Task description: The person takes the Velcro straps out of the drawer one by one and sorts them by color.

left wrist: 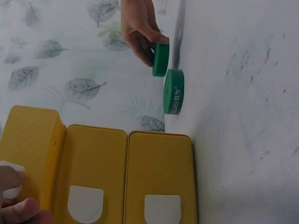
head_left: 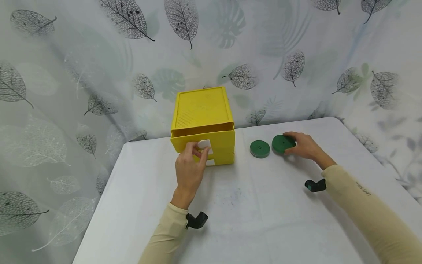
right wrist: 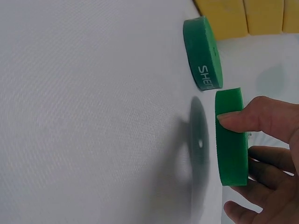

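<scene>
A yellow drawer box (head_left: 203, 108) stands at the back of the table, its top drawer (head_left: 222, 140) pulled partly out. My left hand (head_left: 189, 170) pinches the white tab handle (head_left: 204, 143) of that drawer. In the left wrist view the two lower drawers (left wrist: 96, 158) sit closed beside the pulled-out one. My right hand (head_left: 304, 146) grips a green roll (right wrist: 231, 154) by its rim, thumb on one side and fingers on the other, with the roll raised off the table. Close by, a second green roll (head_left: 259, 149) with white lettering on its side lies flat on the table.
A white cloth covers the table (head_left: 250, 220), with faint dark marks near the middle. Behind it hangs a leaf-patterned curtain (head_left: 211, 55), close to the back of the drawer box. A dark wrist mount (head_left: 196, 220) juts from each sleeve.
</scene>
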The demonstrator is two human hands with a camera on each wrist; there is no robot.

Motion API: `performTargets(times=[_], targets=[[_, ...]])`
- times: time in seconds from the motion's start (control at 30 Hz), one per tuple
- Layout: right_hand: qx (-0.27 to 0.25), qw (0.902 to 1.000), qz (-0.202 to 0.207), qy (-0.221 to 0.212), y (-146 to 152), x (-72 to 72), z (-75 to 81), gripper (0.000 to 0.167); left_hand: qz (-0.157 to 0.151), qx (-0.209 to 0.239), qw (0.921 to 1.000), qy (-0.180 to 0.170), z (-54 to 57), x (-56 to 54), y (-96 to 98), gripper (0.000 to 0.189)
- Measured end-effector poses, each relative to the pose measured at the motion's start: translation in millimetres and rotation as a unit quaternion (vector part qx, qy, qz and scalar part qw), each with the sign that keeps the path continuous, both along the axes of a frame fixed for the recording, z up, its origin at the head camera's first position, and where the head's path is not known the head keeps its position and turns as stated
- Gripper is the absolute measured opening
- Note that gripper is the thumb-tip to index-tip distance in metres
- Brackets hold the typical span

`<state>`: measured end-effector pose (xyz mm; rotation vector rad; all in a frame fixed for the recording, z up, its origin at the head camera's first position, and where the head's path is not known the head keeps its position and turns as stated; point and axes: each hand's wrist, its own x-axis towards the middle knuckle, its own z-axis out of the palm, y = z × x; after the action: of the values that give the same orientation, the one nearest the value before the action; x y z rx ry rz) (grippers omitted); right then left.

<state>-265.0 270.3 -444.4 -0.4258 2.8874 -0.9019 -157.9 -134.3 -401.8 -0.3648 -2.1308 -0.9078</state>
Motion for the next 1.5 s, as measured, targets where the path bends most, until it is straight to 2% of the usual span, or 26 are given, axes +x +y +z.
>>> performTargets(times=[0.33, 0.6, 0.9, 1.1, 1.3, 1.5], targets=[[-0.004, 0.9999, -0.007, -0.014, -1.9, 0.1, -3.3, 0.074, 0.015, -0.011, 0.9993, -0.032, -3.5, -1.5, -0.1, 0.028], [-0.006, 0.9998, -0.009, -0.018, -2.3, -1.6, -8.1, 0.074, 0.012, -0.005, 0.9984, -0.055, -3.9, -0.4, 1.5, 0.029], [-0.003, 0.9994, -0.016, -0.03, -3.1, -1.9, -13.1, 0.075, -0.003, 0.014, 0.9964, -0.083, -5.6, -2.1, 1.3, 0.034], [-0.002, 0.9989, -0.021, -0.043, -5.8, -1.3, -13.0, 0.075, -0.01, 0.015, 0.9932, -0.115, -7.6, -2.2, 0.2, 0.044], [0.002, 0.9987, -0.025, -0.045, -5.8, -1.5, -13.8, 0.075, -0.032, 0.014, 0.9878, -0.152, -7.9, -2.0, -2.4, 0.054], [0.002, 0.9989, -0.02, -0.042, -6.4, -1.6, -13.5, 0.076, -0.057, 0.037, 0.9825, -0.174, -8.5, -4.6, -3.5, 0.06]])
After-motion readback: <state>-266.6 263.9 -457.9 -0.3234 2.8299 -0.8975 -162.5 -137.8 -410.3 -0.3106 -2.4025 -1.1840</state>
